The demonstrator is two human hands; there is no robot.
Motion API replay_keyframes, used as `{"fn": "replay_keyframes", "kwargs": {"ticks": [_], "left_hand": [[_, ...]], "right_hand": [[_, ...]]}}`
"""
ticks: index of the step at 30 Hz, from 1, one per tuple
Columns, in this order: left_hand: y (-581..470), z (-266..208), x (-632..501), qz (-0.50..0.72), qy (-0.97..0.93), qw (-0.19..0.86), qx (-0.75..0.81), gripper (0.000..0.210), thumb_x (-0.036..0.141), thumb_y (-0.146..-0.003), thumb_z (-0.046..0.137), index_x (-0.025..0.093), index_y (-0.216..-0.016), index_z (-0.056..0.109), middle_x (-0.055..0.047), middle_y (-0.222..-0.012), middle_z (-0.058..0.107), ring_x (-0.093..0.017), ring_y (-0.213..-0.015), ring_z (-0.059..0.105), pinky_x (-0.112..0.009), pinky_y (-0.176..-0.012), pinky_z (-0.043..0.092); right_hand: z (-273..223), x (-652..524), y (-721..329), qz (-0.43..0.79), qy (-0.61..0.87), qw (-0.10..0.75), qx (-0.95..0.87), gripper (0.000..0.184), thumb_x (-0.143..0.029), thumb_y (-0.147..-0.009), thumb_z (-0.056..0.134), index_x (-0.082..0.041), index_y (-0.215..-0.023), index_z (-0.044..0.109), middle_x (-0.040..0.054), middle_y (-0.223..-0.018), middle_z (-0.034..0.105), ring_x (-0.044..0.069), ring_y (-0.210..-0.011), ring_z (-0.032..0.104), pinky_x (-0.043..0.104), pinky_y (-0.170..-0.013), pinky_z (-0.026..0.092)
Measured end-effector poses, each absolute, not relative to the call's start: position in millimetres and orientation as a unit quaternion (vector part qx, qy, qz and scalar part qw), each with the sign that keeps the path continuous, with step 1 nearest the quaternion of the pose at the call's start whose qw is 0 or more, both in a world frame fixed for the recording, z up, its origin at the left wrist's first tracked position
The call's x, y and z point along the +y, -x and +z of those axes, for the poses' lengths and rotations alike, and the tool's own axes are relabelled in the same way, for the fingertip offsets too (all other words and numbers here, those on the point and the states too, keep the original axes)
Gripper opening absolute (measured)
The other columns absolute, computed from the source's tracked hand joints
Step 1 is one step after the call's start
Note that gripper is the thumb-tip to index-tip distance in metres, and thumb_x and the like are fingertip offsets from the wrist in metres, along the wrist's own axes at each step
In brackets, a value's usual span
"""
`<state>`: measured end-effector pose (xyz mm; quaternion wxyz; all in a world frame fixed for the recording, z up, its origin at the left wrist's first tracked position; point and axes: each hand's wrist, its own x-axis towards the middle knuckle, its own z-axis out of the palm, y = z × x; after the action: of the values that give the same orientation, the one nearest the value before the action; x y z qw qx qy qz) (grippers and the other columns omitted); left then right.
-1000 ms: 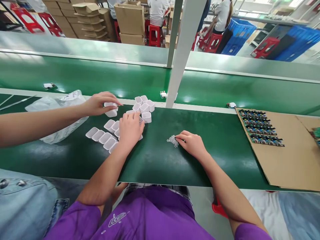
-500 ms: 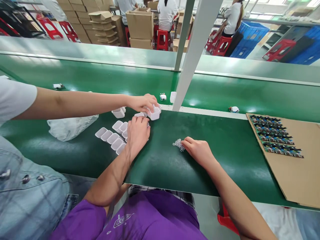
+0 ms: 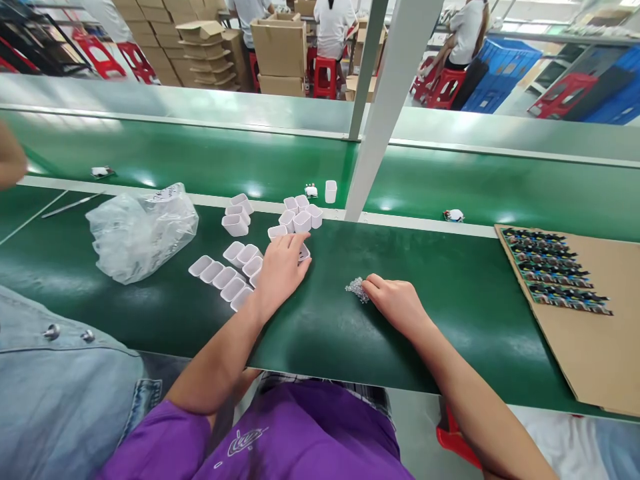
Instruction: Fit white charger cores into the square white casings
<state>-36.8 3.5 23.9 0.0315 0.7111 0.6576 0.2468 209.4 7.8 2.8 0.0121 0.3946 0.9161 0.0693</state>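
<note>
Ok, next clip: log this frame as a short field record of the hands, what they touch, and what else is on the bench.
surface: green bench
left hand: palm down on white plastic shells, lying open side up
right hand: fingertips at a small pile of clear bits
other shells: upright cluster and a few beyond the left hand
left of shells: crumpled clear bag
right: cardboard sheet carrying rows of dark parts
co-worker: denim sleeve at lower left

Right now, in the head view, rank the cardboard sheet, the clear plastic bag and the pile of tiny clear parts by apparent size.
1. cardboard sheet, largest, though cut off at the frame edge.
2. clear plastic bag.
3. pile of tiny clear parts, smallest, at the right hand fingertips.
</note>
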Motion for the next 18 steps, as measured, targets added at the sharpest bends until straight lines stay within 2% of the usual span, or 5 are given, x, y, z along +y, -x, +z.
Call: {"fn": "replay_keyframes", "kwargs": {"ticks": [6, 9, 12, 16, 18], "left_hand": [[20.4, 31.8, -11.3, 0.377, -0.74, 0.179, 0.527, 0.051, 0.028, -0.082, 0.067, 0.025, -0.13, 0.05, -0.007, -0.119, 0.065, -0.022, -0.107, 0.059, -0.039, -0.095, 0.049], [11.6, 29.8, -17.0, 0.444, -0.681, 0.32, 0.487, 0.053, 0.031, -0.079, 0.071, 0.026, -0.128, 0.051, -0.007, -0.12, 0.063, -0.021, -0.109, 0.059, -0.037, -0.093, 0.051], [3.7, 23.6, -18.7, 0.518, -0.578, 0.458, 0.433, 0.051, 0.035, -0.075, 0.074, 0.026, -0.121, 0.053, -0.006, -0.113, 0.061, -0.02, -0.11, 0.058, -0.034, -0.088, 0.053], [-4.9, 18.1, -19.1, 0.548, -0.458, 0.544, 0.44, 0.053, 0.036, -0.066, 0.08, 0.023, -0.112, 0.058, -0.004, -0.101, 0.06, -0.019, -0.102, 0.059, -0.031, -0.084, 0.053], [-7.2, 18.0, -19.1, 0.536, -0.42, 0.589, 0.436, 0.057, 0.036, -0.063, 0.081, 0.022, -0.113, 0.059, -0.005, -0.104, 0.061, -0.02, -0.103, 0.06, -0.031, -0.085, 0.052]], "right_hand": [[-3.0, 10.8, -209.6, 0.006, -0.43, -0.023, 0.903, 0.026, -0.014, -0.098, 0.041, -0.017, -0.086, 0.064, 0.0048, -0.085, 0.066, 0.012, -0.058, 0.058, 0.027, -0.05, 0.024], [0.1, 11.2, -215.0, -0.107, -0.449, -0.158, 0.873, 0.026, -0.027, -0.1, 0.042, -0.019, -0.091, 0.066, 0.0048, -0.091, 0.068, 0.012, -0.065, 0.061, 0.023, -0.052, 0.035], [15.0, 5.8, -217.5, -0.253, -0.443, -0.32, 0.798, 0.026, -0.036, -0.097, 0.048, -0.02, -0.089, 0.065, 0.0038, -0.087, 0.067, 0.012, -0.064, 0.059, 0.022, -0.053, 0.045], [38.4, -4.4, -207.7, -0.38, -0.433, -0.379, 0.724, 0.025, -0.042, -0.093, 0.055, -0.02, -0.09, 0.066, 0.0015, -0.08, 0.066, 0.009, -0.047, 0.051, 0.021, -0.043, 0.044], [43.3, -6.3, -199.3, -0.386, -0.418, -0.392, 0.723, 0.023, -0.041, -0.093, 0.056, -0.02, -0.091, 0.066, 0.0021, -0.082, 0.067, 0.009, -0.051, 0.054, 0.021, -0.045, 0.047]]}}
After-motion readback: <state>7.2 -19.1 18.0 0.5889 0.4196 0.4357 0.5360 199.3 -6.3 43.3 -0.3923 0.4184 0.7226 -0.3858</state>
